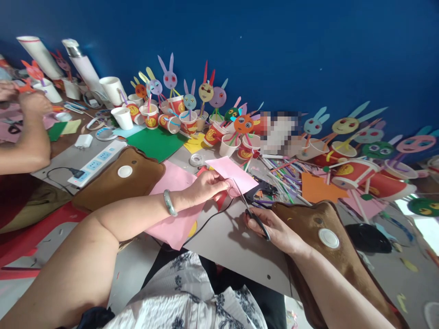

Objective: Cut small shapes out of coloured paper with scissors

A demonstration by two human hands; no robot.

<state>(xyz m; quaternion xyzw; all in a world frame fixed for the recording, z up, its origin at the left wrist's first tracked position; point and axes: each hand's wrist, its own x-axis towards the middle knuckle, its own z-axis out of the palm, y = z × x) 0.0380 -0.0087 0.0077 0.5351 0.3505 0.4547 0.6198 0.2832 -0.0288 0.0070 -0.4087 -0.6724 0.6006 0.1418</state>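
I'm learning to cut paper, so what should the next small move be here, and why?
Probably one short snip with the scissors: the right hand holds them with the blades at the pink paper, which the left hand grips.

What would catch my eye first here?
Probably the rabbit-eared faces among the cups along the blue wall. Front and centre, the left hand holds pink paper and the right hand holds scissors to it. Brown pads lie to either side.
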